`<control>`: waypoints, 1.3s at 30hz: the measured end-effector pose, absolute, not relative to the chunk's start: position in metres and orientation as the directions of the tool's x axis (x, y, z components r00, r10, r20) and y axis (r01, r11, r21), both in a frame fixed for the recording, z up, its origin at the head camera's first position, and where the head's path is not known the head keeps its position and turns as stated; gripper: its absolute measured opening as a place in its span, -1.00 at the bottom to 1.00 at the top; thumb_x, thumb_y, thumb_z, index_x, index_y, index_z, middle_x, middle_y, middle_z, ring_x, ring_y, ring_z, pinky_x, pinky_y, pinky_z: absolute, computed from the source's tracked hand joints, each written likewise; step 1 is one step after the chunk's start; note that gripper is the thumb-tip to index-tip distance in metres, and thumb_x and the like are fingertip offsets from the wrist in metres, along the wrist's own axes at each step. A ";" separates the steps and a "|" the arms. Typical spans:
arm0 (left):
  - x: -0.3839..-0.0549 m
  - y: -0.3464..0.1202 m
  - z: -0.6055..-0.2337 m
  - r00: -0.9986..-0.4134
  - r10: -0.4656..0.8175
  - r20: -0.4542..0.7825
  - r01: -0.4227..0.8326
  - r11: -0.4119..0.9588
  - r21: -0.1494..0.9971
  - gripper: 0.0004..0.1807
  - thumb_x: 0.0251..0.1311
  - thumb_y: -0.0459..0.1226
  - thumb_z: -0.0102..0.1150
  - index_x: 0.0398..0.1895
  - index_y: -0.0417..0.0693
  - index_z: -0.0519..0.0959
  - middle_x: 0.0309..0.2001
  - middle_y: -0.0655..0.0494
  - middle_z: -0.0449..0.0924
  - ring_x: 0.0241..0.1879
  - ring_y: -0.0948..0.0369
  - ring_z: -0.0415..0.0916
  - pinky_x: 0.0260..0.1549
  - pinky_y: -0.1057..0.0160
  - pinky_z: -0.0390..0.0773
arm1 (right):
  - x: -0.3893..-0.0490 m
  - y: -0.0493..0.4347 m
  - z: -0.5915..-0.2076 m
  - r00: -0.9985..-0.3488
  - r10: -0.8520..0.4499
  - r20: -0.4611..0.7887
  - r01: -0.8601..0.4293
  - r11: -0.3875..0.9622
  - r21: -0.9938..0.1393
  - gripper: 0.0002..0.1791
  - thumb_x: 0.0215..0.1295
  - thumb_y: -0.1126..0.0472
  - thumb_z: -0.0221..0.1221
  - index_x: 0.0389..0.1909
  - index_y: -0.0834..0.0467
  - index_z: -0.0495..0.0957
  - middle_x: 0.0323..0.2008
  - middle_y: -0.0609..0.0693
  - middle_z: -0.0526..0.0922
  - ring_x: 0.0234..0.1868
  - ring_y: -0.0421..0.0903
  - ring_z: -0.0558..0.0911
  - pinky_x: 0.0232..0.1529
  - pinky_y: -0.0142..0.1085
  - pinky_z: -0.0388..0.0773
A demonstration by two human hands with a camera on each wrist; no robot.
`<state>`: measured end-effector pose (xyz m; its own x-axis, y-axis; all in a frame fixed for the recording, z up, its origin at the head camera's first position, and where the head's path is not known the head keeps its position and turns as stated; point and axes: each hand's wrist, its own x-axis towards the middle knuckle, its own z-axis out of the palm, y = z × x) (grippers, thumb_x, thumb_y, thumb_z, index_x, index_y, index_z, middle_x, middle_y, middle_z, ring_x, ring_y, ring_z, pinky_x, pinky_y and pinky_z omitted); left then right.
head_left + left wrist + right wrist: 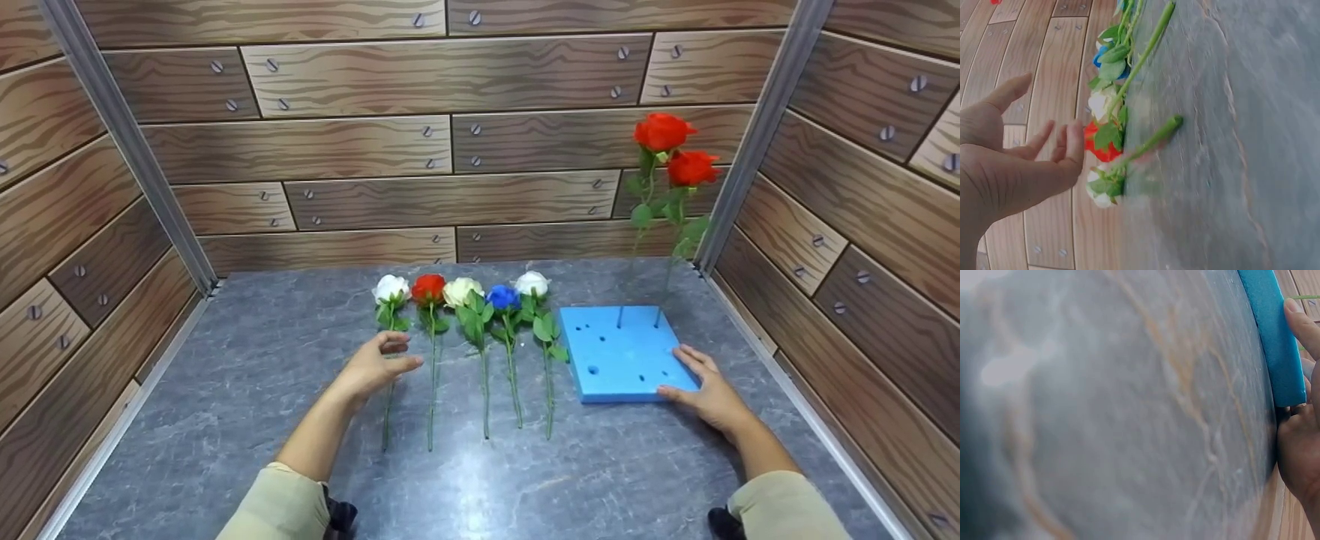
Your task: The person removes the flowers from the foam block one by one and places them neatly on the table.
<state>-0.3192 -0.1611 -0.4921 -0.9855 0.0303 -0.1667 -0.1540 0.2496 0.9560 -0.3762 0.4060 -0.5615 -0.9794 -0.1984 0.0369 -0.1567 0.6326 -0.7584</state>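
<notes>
My left hand hovers over the stem of the leftmost white rose, fingers and thumb apart with nothing between them. Beside that rose, in a row, lie a red rose, a cream rose, a blue rose and another white rose. In the left wrist view the bloom of the red rose shows just past the fingertips. My right hand holds the near right corner of a light-blue foam block, thumb at its front edge and fingers along its right side.
Two red roses stand upright at the back of the block, which has several holes in its top. The grey marbled table is enclosed by wood-patterned walls at the back and both sides.
</notes>
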 end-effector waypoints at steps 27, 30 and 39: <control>-0.352 -0.073 -0.485 -0.999 0.006 0.039 0.039 0.041 0.998 -0.47 0.18 -0.37 0.36 0.22 -0.03 0.43 0.26 -0.15 0.44 0.22 -0.03 0.52 0.13 0.12 0.64 | -0.374 0.410 -0.564 -0.982 -0.186 0.031 -0.142 0.618 -0.773 0.10 0.19 -0.10 0.41 0.59 0.17 0.01 0.61 0.23 -0.16 0.59 0.40 -0.17 0.44 0.48 -0.16; -0.355 -0.062 -0.484 -0.998 0.030 0.053 0.054 0.019 0.998 -0.47 0.21 -0.35 0.35 0.24 -0.05 0.42 0.27 -0.16 0.46 0.22 -0.03 0.53 0.16 0.10 0.64 | -0.375 0.409 -0.564 -0.982 -0.186 0.034 -0.144 0.619 -0.772 0.11 0.18 -0.11 0.41 0.59 0.16 0.01 0.61 0.22 -0.15 0.59 0.40 -0.17 0.45 0.48 -0.16; -0.360 -0.030 -0.483 -0.992 0.106 0.071 0.063 -0.077 0.995 -0.47 0.33 -0.33 0.23 0.34 -0.11 0.37 0.31 -0.19 0.46 0.24 -0.01 0.53 0.28 -0.01 0.57 | -0.376 0.407 -0.564 -0.982 -0.185 0.033 -0.144 0.629 -0.764 0.11 0.18 -0.14 0.40 0.60 0.14 0.01 0.61 0.21 -0.16 0.59 0.40 -0.17 0.45 0.47 -0.13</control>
<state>-0.3598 -0.0299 -0.4829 -0.9918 0.1063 0.0706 0.0626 -0.0766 0.9951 -0.3757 0.4067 -0.5641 -0.9822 -0.1849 0.0329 -0.1439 0.6287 -0.7642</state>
